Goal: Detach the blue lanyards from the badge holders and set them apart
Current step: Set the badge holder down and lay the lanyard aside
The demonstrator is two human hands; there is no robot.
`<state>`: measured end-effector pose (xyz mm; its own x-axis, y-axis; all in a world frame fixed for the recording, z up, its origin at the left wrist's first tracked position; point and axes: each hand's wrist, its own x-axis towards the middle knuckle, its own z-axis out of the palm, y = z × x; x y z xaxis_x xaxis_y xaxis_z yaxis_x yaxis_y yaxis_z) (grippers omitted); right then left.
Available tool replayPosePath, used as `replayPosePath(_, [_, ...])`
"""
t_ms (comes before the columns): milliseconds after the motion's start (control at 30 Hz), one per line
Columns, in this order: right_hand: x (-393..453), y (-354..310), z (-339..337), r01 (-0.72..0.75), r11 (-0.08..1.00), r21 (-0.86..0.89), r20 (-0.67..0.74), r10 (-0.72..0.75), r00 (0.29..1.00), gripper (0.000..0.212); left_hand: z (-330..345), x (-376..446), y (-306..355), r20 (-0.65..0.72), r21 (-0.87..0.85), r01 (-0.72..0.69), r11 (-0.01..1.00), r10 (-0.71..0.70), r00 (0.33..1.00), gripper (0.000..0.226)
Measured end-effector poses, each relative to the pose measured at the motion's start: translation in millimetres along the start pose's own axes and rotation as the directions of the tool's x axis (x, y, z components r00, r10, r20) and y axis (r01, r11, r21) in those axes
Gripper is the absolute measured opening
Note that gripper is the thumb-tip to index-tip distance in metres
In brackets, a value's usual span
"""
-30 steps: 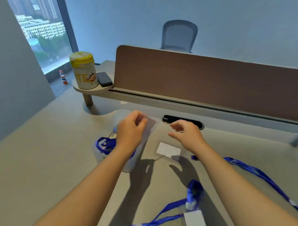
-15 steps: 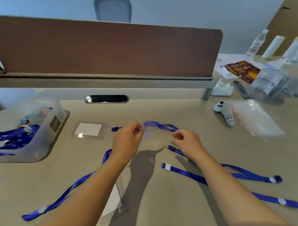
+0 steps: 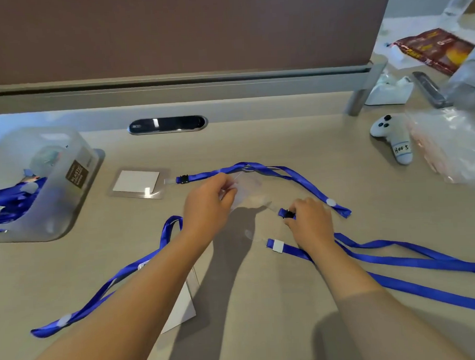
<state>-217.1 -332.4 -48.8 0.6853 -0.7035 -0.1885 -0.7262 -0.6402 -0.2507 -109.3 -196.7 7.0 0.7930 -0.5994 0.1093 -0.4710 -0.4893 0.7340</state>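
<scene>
My left hand (image 3: 207,203) pinches a clear, empty badge holder (image 3: 249,191) held just above the desk. My right hand (image 3: 310,221) grips the black clip (image 3: 287,213) of a blue lanyard (image 3: 397,257) that trails off to the right; the clip meets the holder's strap. Another badge holder with a white card (image 3: 137,183) lies flat to the left, still joined to a second blue lanyard (image 3: 260,169). A third lanyard (image 3: 110,286) runs under my left forearm beside a white card holder (image 3: 182,307).
A translucent plastic bin (image 3: 54,193) at the left holds several blue lanyards. A white game controller (image 3: 392,137), plastic bags (image 3: 452,148) and a red snack packet (image 3: 437,48) sit at the right. A brown divider (image 3: 170,33) and cable slot (image 3: 167,125) lie behind.
The view swung from the bin to the right and down. My left hand carried the clear holder over to the desk's middle, and my right hand closed on the lanyard clip.
</scene>
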Motion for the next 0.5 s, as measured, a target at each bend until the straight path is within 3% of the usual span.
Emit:
replayPosePath(133, [3.2,1.8,-4.0,-0.052,0.99,0.131,0.048,0.046,0.998,0.013,2.5,4.1,-2.0,0.005,-0.036,0.062,0.997,-0.062,0.998,0.011])
replayPosePath(200, [2.3,1.6,-11.3,-0.07,0.963,0.261,0.059,0.057,0.997,0.004,1.6,6.1,-0.7,0.004,-0.058,0.089,0.994,-0.089,0.996,0.009])
replayPosePath(267, [1.6,-2.2,-22.8,-0.061,0.905,0.422,0.035,0.051,0.998,0.009,-2.3,8.2,3.2,-0.007,-0.083,0.104,0.991,-0.105,0.994,0.009])
replayPosePath(367, [0.4,-15.3,-50.8,0.018,0.823,0.567,-0.032,0.0,0.999,0.025,-12.0,10.8,14.4,-0.018,-0.126,0.102,0.987,-0.105,0.994,0.011])
replayPosePath(500, [-5.7,-36.0,-89.9,0.144,0.81,0.569,-0.119,-0.092,0.989,0.017,-27.6,12.6,33.2,-0.016,-0.181,0.087,0.98,-0.091,0.996,0.022])
